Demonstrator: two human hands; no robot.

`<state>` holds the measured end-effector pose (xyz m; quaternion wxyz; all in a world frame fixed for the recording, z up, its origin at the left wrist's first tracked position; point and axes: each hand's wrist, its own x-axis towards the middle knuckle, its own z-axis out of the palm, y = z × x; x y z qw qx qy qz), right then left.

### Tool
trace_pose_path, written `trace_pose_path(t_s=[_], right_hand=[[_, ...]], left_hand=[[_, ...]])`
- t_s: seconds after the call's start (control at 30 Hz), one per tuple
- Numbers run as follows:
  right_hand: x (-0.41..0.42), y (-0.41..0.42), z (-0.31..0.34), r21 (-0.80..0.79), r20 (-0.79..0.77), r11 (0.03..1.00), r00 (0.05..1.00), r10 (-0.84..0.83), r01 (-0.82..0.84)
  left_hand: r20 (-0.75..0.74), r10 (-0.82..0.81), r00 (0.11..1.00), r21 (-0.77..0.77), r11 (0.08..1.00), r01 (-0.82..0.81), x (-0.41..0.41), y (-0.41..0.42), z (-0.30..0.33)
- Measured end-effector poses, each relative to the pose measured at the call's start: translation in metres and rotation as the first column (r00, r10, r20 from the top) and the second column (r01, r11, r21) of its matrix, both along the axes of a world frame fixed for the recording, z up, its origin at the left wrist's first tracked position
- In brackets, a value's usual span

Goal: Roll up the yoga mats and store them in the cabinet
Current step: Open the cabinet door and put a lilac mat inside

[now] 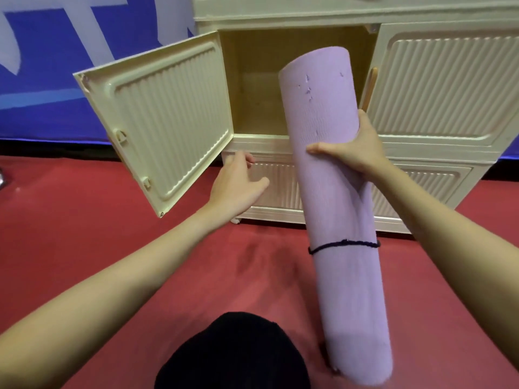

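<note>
The right hand (355, 153) grips a rolled lilac foam yoga mat (331, 192) around its middle, thumb across the front and fingers wrapped behind. The roll is held off the floor, nearly upright and tilted, its upper end in front of the open compartment (252, 88) of a cream plastic cabinet with ribbed door panels (449, 85). A thin dark cord (344, 245) circles the roll below the hand, and small torn nicks mark the foam near the top.

The left hand (238, 183) holds nothing, its fingers relaxed and spread, reaching forward just below the lower edge of the open cream door (160, 122), in front of the ribbed lower drawer front (276, 183). Whether the fingertips touch the cabinet cannot be told. That door swings out to the left on its hinge, leaving the square opening unobstructed; the roll's top edge partly covers the opening's right side and the neighbouring closed door's wooden handle (369, 88).

The cabinet stands on a red carpeted floor (98, 234) against a blue and white wall banner (56, 51). A black rounded shape (236, 355) sits at the bottom edge.
</note>
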<state>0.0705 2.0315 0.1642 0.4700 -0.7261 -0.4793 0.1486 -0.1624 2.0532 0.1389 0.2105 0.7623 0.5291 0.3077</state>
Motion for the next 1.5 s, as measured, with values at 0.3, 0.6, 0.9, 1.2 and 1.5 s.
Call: trace_pose_path(t_s=[0.3, 0.6, 0.9, 1.2, 1.5], right_hand=[[-0.018, 0.054, 0.018, -0.035, -0.147, 0.999, 0.989, -0.027, 0.022], [-0.026, 0.082, 0.038, -0.112, -0.064, 0.992, 0.996, -0.058, 0.05], [0.022, 0.055, 0.011, 0.191, 0.047, 0.858, 0.869, -0.493, 0.477], [0.041, 0.04, 0.028, -0.01, -0.113, 0.953, 0.947, -0.301, 0.302], [0.043, -0.071, -0.001, 0.186, 0.391, 0.867, 0.775, -0.497, 0.462]], left_hand=[[0.108, -0.232, 0.967, -0.583, 0.773, 0.251, 0.031, 0.012, -0.016], [0.481, 0.121, 0.868, -0.494, 0.856, 0.155, 0.084, 0.023, -0.04], [0.555, 0.163, 0.816, -0.498, 0.851, 0.169, 0.082, 0.057, -0.027], [0.658, 0.264, 0.705, -0.568, 0.788, 0.236, 0.086, 0.047, -0.007], [0.62, 0.285, 0.731, -0.56, 0.814, 0.158, 0.1, 0.038, -0.006]])
